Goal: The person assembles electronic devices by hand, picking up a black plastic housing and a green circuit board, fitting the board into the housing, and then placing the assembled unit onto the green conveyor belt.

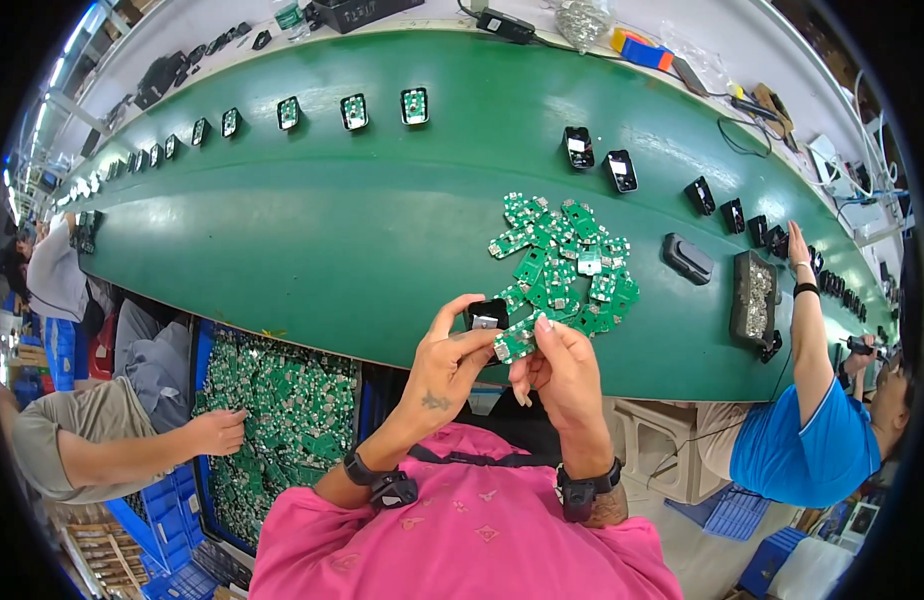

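Note:
At the table's near edge, my left hand [442, 368] is closed around a small black plastic housing [484, 311] with a pale part inside. My right hand [570, 378] pinches a green circuit board [519, 341] by its right end. That board is tilted just in front of the housing, next to my left fingertips; whether they touch it is hard to tell. Just beyond my hands a loose heap of green circuit boards [554, 262] lies on the green table [362, 240].
Housings with boards [354, 112] line the far left; black housings [621, 171] run along the right. A black case [688, 259] and a bin of small metal parts [753, 300] stand right. Co-workers' hands are at the board-filled crate [282, 430] and the right row.

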`<state>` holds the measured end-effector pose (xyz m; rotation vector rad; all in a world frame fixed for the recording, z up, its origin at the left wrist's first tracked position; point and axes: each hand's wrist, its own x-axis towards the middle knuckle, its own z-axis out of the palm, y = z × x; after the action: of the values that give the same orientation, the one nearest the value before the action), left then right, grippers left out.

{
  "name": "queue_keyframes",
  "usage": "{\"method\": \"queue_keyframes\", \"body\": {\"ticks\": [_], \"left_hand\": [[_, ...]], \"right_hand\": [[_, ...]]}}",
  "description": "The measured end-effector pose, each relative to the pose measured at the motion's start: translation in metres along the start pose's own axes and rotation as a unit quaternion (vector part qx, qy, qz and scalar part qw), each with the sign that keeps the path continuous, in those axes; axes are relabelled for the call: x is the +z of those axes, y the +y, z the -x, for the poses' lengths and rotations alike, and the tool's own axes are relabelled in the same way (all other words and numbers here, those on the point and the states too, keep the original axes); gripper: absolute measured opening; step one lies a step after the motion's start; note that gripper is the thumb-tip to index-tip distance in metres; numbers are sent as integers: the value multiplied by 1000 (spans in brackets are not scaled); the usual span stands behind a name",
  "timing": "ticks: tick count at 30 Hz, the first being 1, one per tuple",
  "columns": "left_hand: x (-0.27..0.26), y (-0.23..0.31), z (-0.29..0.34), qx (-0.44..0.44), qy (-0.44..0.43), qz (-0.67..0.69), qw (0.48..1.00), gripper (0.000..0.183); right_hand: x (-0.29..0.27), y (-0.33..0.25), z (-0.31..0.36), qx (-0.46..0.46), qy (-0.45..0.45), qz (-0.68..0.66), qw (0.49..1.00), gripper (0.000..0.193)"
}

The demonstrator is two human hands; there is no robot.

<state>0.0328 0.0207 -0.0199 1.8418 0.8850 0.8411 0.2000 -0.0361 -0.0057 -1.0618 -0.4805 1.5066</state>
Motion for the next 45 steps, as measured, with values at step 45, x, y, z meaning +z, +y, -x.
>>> {"method": "queue_keyframes", "body": {"ticks": [45], "left_hand": [[10, 20, 6, -88, 39, 140, 985, 49]], "right_hand": [[16, 11, 21, -172, 59, 235, 955, 14]]}}
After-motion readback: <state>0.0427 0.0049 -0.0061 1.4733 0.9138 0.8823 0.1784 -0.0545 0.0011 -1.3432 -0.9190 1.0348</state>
